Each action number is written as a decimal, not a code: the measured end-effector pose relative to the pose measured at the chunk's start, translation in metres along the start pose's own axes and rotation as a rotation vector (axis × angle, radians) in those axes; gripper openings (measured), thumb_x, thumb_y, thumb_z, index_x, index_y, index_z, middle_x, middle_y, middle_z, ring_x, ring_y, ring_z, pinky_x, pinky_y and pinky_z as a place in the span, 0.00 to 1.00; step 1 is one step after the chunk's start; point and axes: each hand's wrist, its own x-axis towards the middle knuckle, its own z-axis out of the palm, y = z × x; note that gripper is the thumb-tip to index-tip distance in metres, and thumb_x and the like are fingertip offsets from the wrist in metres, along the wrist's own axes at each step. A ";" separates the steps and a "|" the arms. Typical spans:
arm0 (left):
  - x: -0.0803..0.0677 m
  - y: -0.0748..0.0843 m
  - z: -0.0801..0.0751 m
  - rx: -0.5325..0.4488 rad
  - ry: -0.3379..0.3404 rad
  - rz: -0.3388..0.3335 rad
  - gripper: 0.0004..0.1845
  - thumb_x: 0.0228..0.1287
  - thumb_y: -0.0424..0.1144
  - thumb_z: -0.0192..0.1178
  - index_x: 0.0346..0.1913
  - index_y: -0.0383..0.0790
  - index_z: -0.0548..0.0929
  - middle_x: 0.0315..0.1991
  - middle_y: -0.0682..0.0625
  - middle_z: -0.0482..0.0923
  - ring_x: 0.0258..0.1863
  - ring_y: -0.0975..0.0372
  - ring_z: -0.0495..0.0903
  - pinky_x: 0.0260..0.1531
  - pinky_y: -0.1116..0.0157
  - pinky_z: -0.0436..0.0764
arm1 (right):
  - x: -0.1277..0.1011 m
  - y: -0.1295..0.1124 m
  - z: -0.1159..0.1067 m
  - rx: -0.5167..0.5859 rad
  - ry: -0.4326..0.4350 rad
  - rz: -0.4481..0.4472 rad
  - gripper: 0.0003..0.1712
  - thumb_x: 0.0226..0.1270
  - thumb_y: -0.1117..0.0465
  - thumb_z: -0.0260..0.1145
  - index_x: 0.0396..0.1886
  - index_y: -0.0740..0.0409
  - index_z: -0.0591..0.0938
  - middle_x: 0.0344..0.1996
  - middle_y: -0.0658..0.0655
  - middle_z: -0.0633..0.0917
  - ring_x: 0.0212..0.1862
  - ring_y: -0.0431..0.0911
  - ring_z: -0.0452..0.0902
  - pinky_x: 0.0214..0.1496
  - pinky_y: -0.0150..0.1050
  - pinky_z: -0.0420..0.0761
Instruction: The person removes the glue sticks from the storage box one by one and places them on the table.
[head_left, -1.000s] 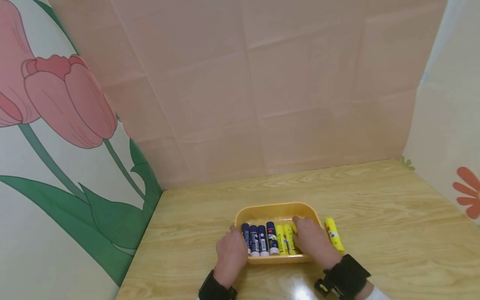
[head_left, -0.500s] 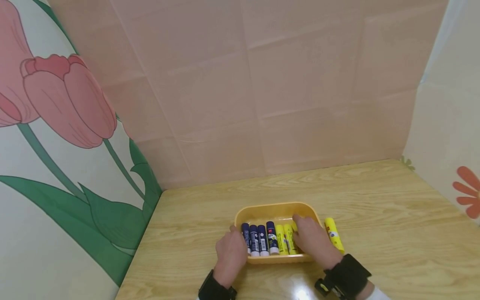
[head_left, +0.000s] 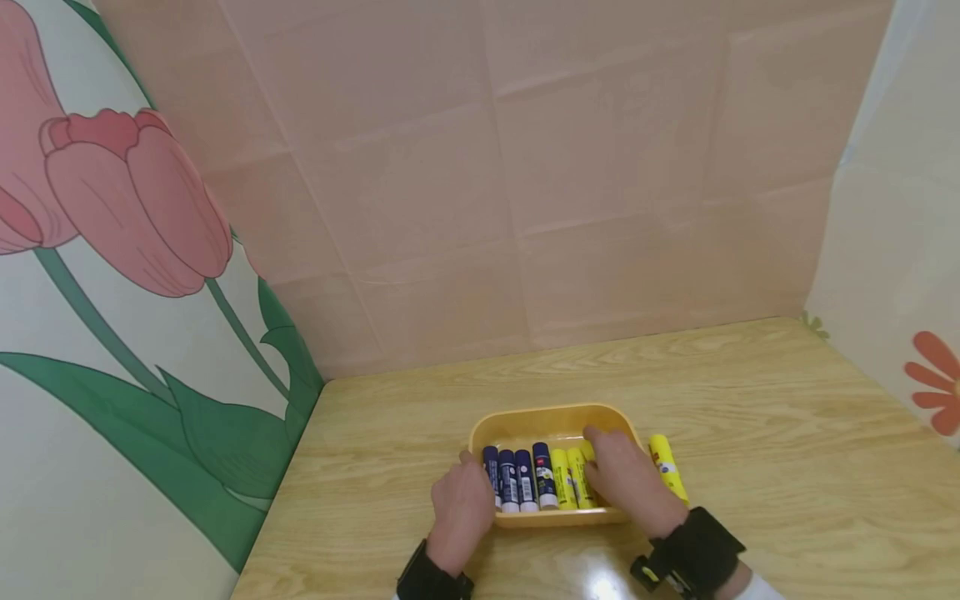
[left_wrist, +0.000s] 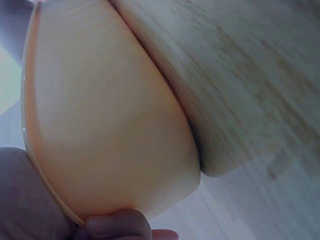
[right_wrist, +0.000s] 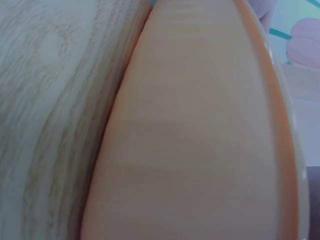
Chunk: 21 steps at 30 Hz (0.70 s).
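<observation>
A yellow plastic tray (head_left: 555, 520) sits on the table, holding a row of glue sticks. On its left lie several dark blue glue sticks (head_left: 524, 481); to their right are yellow glue sticks (head_left: 562, 479). My left hand (head_left: 462, 498) grips the tray's left rim; in the left wrist view its fingers (left_wrist: 117, 223) curl under the rim. Over the tray's right side reaches my right hand (head_left: 628, 475), pinching a yellow glue stick (head_left: 588, 451) that is mostly hidden by the fingers. The right wrist view shows mainly the tray's outer wall (right_wrist: 190, 130).
One more yellow glue stick (head_left: 667, 468) lies on the wooden table (head_left: 780, 433), just right of the tray. Behind the table stands a pinkish covered wall (head_left: 525, 183). Walls with printed flowers flank it on both sides.
</observation>
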 end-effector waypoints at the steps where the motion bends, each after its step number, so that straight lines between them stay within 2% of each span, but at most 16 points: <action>1: 0.000 0.000 0.000 -0.002 -0.001 -0.001 0.15 0.72 0.40 0.56 0.50 0.28 0.75 0.25 0.43 0.75 0.22 0.56 0.77 0.22 0.57 0.76 | 0.000 0.000 -0.001 -0.001 -0.002 0.002 0.22 0.58 0.68 0.68 0.53 0.67 0.78 0.30 0.57 0.79 0.30 0.46 0.71 0.32 0.42 0.75; 8: -0.001 0.000 0.000 -0.005 0.009 0.003 0.15 0.71 0.40 0.56 0.48 0.29 0.75 0.24 0.43 0.75 0.21 0.56 0.76 0.21 0.58 0.76 | -0.002 -0.004 -0.005 0.023 -0.013 0.014 0.22 0.60 0.68 0.67 0.55 0.66 0.78 0.27 0.54 0.75 0.27 0.45 0.70 0.29 0.38 0.70; 15: -0.001 0.000 0.001 -0.019 0.001 -0.002 0.15 0.73 0.41 0.55 0.49 0.29 0.75 0.23 0.45 0.72 0.19 0.58 0.72 0.18 0.60 0.73 | -0.002 -0.005 -0.009 0.009 0.003 -0.005 0.21 0.58 0.68 0.67 0.53 0.66 0.79 0.30 0.56 0.79 0.29 0.46 0.69 0.28 0.39 0.70; 21: 0.000 -0.001 0.002 0.003 0.006 0.007 0.16 0.72 0.41 0.56 0.50 0.28 0.75 0.24 0.43 0.75 0.21 0.56 0.76 0.20 0.58 0.76 | -0.003 -0.005 -0.011 0.013 0.001 0.000 0.22 0.58 0.67 0.67 0.54 0.66 0.79 0.31 0.57 0.79 0.29 0.46 0.69 0.27 0.39 0.69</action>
